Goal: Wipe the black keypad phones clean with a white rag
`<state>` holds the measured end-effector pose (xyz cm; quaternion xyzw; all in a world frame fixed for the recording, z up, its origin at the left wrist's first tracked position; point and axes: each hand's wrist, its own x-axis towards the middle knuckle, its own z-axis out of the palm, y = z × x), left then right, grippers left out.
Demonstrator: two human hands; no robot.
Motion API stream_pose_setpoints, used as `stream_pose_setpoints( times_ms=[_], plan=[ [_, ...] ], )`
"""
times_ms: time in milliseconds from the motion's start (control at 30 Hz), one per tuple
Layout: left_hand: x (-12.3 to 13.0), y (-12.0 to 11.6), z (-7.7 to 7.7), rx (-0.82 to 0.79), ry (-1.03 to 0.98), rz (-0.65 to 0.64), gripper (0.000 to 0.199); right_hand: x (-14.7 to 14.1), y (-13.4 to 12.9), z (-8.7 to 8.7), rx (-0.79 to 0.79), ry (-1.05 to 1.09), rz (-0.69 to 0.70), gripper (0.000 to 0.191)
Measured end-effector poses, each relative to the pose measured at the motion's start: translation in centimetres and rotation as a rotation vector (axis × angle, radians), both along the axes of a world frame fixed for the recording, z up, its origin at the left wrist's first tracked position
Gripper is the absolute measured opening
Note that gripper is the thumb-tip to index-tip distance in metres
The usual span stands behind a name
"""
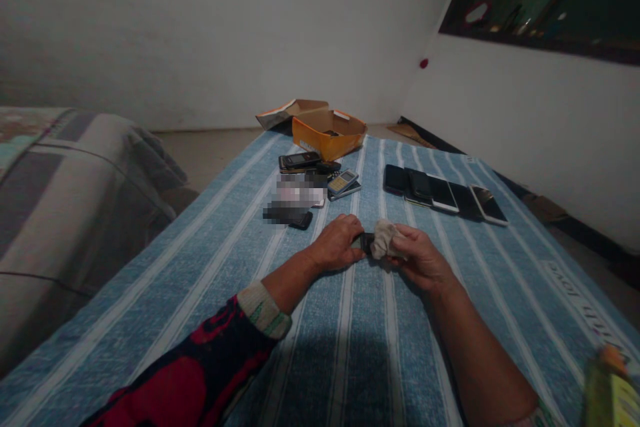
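Note:
Near the middle of the striped cloth, my left hand is closed on one end of a small dark phone. My right hand pinches a crumpled, greyish-white cloth, which lies against the phone's right part and covers it. Beyond my left hand is a loose pile of old phones, with a keypad phone at its right side; part of the pile is blurred out. Farther right, several phones lie in an overlapping row, among them a white-edged phone.
An orange box with its flap open stands at the far end of the blue striped cloth. A bottle with an orange cap is at the lower right corner. Left of the table is a cloth-covered piece of furniture.

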<state>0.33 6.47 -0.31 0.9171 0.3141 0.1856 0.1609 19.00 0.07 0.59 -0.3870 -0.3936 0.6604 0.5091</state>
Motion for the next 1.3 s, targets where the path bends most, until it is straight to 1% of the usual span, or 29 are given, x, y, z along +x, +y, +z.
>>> stream_pose_setpoints(
  times_ms=[133,300,400,533,633,767,900,967,1000,1067,1100,1133,1200,1300],
  plan=[
    [0.0,0.0,0.0,0.009,-0.01,0.002,0.016,0.0,0.0,-0.1,-0.012,-0.019,-0.011,0.034],
    [0.0,-0.1,0.1,0.026,0.001,0.013,0.018,0.1,0.2,-0.1,-0.012,-0.031,-0.035,0.025],
    [0.0,-0.1,0.1,0.021,-0.006,0.01,0.018,-0.1,0.2,0.0,-0.007,-0.052,-0.052,0.023],
    [-0.1,0.0,-0.1,0.018,-0.005,0.008,0.017,-0.5,0.2,0.3,-0.005,-0.092,-0.124,0.021],
    [-0.1,0.0,-0.1,0.02,0.004,0.01,0.019,-0.6,0.2,0.5,-0.008,-0.11,-0.152,0.022],
    [-0.1,-0.1,0.0,0.015,0.005,0.018,0.021,-0.6,0.3,0.2,-0.012,-0.145,-0.168,0.023],
    [-0.1,-0.1,0.1,0.007,0.005,0.008,0.02,-0.6,0.4,-0.3,0.043,-0.241,-0.228,0.021],
    [-0.1,-0.1,0.2,0.008,0.011,0.001,0.018,-0.6,0.5,-0.5,0.13,-0.394,-0.299,0.018],
    [-0.1,-0.1,0.3,0.009,0.013,-0.001,0.018,-0.6,0.6,-0.6,0.206,-0.509,-0.336,0.015],
    [-0.1,-0.1,0.3,0.003,0.013,-0.004,0.018,-0.8,0.6,-0.7,0.401,-0.78,-0.394,0.012],
    [-0.1,-0.1,0.3,-0.001,0.009,-0.005,0.019,-0.9,0.5,-0.7,0.5,-0.924,-0.404,0.014],
    [0.0,-0.1,0.3,-0.005,0.003,-0.005,0.02,-1.1,0.4,-0.7,0.584,-1.069,-0.4,0.016],
    [0.0,-0.1,0.2,-0.011,-0.008,0.0,0.02,-1.7,0.1,-0.8,0.694,-1.356,-0.353,0.021],
    [0.0,0.0,0.0,-0.016,-0.013,0.01,0.017,-2.6,-0.3,-0.8,0.756,-1.71,-0.246,0.019]
  ],
)
